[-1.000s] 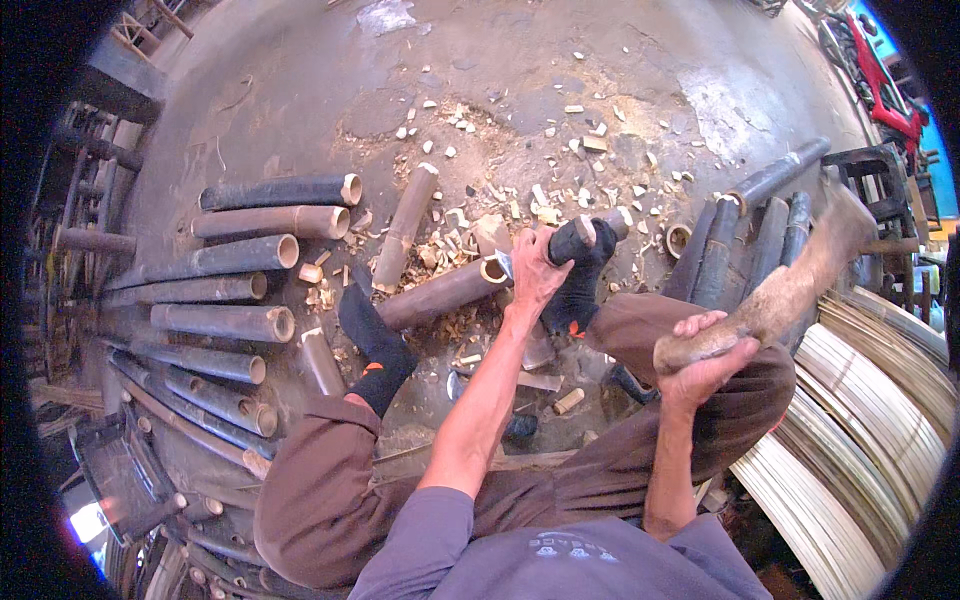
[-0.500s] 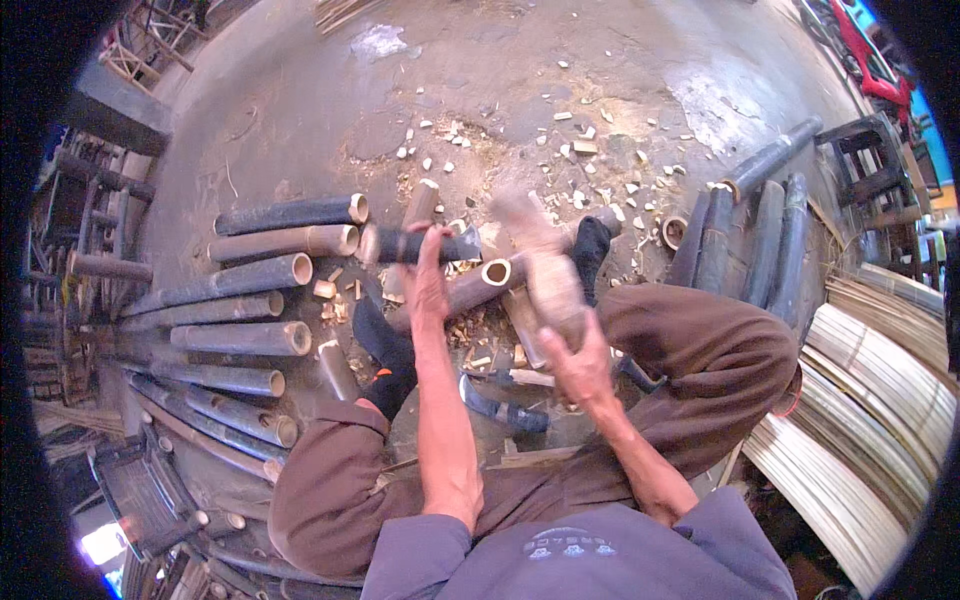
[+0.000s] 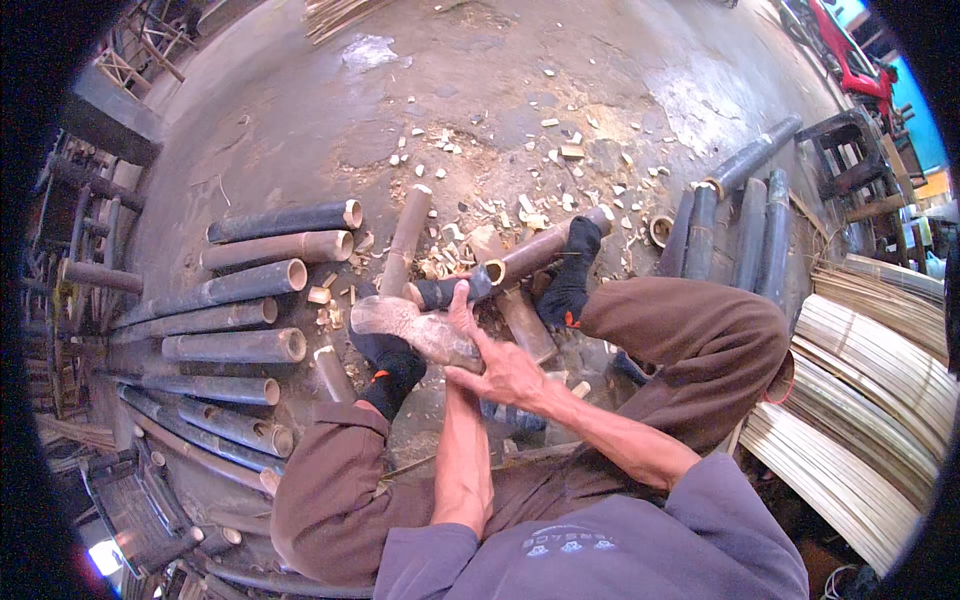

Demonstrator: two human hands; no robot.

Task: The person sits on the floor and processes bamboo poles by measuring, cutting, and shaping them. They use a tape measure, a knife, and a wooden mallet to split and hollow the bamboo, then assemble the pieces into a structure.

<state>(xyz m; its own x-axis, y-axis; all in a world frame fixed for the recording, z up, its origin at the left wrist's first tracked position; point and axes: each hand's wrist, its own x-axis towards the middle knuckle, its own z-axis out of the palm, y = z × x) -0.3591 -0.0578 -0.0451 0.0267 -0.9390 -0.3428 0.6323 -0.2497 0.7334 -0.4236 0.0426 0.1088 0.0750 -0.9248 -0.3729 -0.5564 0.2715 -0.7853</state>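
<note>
I sit on the floor with a short bamboo piece [image 3: 545,245] lying in front of me, and my foot in a black sock [image 3: 570,275] rests on it. My left hand [image 3: 462,308] is closed around the dark handle of a blade [image 3: 435,293] set at the bamboo's near cut end. My right hand [image 3: 508,373] grips a thick wooden club [image 3: 410,328], whose head lies low and to the left, just beside the blade handle. My other socked foot [image 3: 395,368] is planted under the club.
Cut bamboo poles [image 3: 240,290] lie in rows at my left, and more poles [image 3: 740,220] lean at the right. Flat bamboo strips [image 3: 870,390] are stacked at the far right. Wood chips [image 3: 500,200] litter the concrete floor. A dark wooden frame [image 3: 850,170] stands at the upper right.
The club was raised at my right a second ago; it has swung down and leftward to the blade. My left hand shifted from the bamboo end onto the blade handle.
</note>
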